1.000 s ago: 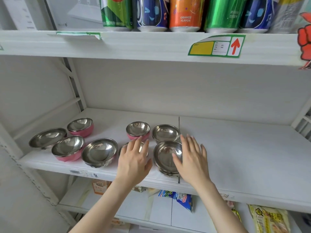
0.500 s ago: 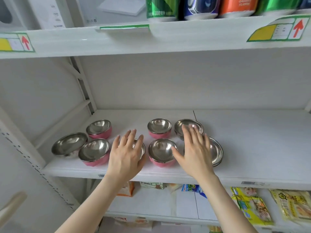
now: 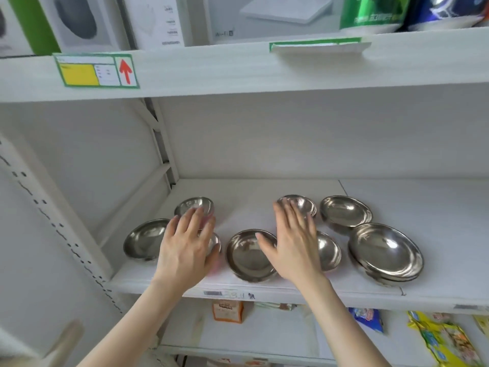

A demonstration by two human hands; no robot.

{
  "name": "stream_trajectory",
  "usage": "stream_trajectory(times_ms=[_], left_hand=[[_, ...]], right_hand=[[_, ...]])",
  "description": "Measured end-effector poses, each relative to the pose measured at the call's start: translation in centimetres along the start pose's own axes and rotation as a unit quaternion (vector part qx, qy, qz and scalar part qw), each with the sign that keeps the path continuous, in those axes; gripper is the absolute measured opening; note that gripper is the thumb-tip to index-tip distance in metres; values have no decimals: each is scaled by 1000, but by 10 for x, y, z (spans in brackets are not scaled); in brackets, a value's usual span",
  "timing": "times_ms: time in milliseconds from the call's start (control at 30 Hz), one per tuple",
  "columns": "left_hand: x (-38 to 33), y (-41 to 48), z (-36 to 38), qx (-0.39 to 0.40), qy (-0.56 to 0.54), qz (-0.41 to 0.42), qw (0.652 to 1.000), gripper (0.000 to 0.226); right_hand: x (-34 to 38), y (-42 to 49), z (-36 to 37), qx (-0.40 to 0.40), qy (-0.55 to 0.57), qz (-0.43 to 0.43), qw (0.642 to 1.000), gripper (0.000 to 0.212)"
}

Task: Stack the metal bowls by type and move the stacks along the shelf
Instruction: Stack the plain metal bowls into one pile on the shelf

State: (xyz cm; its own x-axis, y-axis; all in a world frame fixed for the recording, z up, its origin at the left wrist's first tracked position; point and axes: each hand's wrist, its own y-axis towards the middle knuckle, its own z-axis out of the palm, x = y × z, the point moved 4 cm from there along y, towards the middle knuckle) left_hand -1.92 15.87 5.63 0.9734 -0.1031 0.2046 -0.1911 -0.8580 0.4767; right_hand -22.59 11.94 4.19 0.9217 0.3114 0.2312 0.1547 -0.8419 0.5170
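Head view: both hands hover flat, fingers spread, holding nothing. Left hand (image 3: 185, 250) covers a pink-sided steel bowl (image 3: 214, 243) at the white shelf's (image 3: 264, 288) front; right hand (image 3: 293, 247) sits between a plain steel bowl (image 3: 247, 256) and another pink-sided bowl (image 3: 329, 251), nearest both.

Both bare forearms reach up from the bottom of the frame, left hand (image 3: 185, 250) left of centre and right hand (image 3: 293, 245) at centre, palms down, fingers (image 3: 284, 213) spread flat, gripping nothing.
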Motion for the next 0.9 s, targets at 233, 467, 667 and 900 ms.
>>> stream_trajectory(times_ms=[233,467,667,900], left_hand=[[78,-17,19,-5,2,34,999,47],[140,-22,50,4,-2,37,999,48],[188,-29,84,32,-24,-3,999,53],[206,-37,136,146,-193,-141,960,80]], right_hand=[[75,4,44,21,18,36,999,76],[133,21,87,39,34,17,999,67],[175,44,128,109,20,-14,994,61],[196,58,165,154,-11,-7,988,59]])
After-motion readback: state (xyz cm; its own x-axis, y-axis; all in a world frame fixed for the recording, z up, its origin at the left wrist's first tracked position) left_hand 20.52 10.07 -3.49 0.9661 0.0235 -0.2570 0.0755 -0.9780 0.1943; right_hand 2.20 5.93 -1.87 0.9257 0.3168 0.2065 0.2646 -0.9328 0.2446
